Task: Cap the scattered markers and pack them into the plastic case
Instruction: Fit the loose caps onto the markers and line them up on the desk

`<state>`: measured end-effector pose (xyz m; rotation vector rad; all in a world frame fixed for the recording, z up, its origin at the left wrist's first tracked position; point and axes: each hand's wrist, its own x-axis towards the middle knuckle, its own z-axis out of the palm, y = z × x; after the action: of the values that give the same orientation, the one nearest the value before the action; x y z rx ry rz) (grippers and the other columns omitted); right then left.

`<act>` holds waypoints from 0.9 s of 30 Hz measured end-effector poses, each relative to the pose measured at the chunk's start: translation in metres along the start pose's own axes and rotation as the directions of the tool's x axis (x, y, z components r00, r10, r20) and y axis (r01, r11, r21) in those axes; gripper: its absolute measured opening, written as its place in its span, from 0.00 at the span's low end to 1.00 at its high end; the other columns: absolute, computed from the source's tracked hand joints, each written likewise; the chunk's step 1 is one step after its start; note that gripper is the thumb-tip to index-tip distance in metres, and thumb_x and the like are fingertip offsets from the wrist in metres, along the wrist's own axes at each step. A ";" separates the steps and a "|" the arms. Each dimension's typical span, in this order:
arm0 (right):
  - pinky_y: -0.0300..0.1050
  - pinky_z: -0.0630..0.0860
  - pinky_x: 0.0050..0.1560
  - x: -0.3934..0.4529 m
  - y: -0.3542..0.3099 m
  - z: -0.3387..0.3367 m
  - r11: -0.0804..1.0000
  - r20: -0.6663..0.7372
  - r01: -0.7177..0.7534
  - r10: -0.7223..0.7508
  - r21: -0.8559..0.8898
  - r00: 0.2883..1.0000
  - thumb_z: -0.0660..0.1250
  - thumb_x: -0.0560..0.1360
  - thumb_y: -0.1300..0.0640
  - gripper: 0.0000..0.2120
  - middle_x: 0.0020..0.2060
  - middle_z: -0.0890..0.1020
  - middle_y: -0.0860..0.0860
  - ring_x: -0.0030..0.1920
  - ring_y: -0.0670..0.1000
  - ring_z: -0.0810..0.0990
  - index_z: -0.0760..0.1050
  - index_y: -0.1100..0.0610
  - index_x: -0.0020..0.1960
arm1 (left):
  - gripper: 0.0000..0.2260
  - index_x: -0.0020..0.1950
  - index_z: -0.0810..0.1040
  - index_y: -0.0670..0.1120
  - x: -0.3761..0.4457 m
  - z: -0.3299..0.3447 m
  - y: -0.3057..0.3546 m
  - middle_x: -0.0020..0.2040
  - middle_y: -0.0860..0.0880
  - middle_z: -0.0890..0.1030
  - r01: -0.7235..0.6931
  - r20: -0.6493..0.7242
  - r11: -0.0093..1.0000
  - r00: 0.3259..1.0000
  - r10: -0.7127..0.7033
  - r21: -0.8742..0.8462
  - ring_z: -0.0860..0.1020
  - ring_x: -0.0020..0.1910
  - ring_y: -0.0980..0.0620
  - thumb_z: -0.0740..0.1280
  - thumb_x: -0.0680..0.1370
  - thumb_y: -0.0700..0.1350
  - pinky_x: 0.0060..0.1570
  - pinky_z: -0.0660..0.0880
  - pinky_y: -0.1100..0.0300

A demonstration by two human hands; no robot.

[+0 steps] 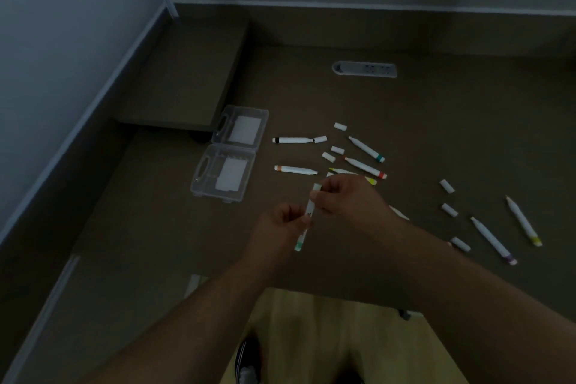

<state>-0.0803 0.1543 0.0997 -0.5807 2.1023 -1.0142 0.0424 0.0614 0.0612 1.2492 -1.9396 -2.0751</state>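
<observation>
Head view: we hold green-banded marker (307, 217) above desk (436, 121), left hand (282, 223) gripping barrel, right hand (341, 195) pinching cap end (316, 188). Plastic case (229, 154) lies open at left, no markers inside. Loose caps (340, 126) and uncapped markers (494, 241) scattered; we judge task barely begun.

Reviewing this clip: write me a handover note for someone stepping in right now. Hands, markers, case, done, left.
Left hand grips the lower barrel of the green-banded marker. Right hand pinches its upper end, where a white cap sits; whether it is fully seated I cannot tell.
Plastic case lies open at desk left, no markers visible inside.
Done: nothing packed.
Left: uncapped markers and loose caps scattered on the desk, mid and right; cap each, pack all.
</observation>
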 end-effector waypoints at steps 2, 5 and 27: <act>0.38 0.72 0.36 0.004 -0.003 0.007 1.000 0.024 -0.017 0.017 0.000 1.000 0.69 0.77 0.53 0.07 0.34 0.80 0.50 0.34 0.45 0.77 0.80 0.54 0.42 | 0.06 0.44 0.81 0.49 0.002 -0.006 -0.004 0.37 0.54 0.84 0.011 -0.015 1.000 1.000 -0.011 -0.003 0.82 0.36 0.60 0.67 0.80 0.42 0.31 0.74 0.67; 0.31 0.71 0.33 0.011 -0.003 0.018 0.998 0.030 -0.039 0.038 0.047 0.999 0.68 0.78 0.54 0.05 0.35 0.81 0.47 0.34 0.41 0.77 0.81 0.55 0.45 | 0.06 0.44 0.80 0.51 0.008 -0.014 -0.009 0.37 0.55 0.83 0.014 -0.022 1.000 1.000 -0.014 0.027 0.81 0.32 0.64 0.68 0.80 0.42 0.29 0.73 0.70; 0.43 0.75 0.51 0.042 0.075 0.022 0.893 -0.331 -0.323 0.217 -0.312 0.918 0.64 0.79 0.50 0.09 0.51 0.80 0.49 0.47 0.46 0.77 0.77 0.50 0.58 | 0.14 0.62 0.77 0.50 0.098 -0.035 -0.026 0.54 0.50 0.79 -0.113 0.023 0.467 0.981 0.194 0.877 0.76 0.49 0.54 0.64 0.80 0.55 0.52 0.75 0.58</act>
<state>-0.0962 0.1605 0.0132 -0.3036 2.5720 -0.5778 0.0086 -0.0136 -0.0070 1.0932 -3.0631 -0.7965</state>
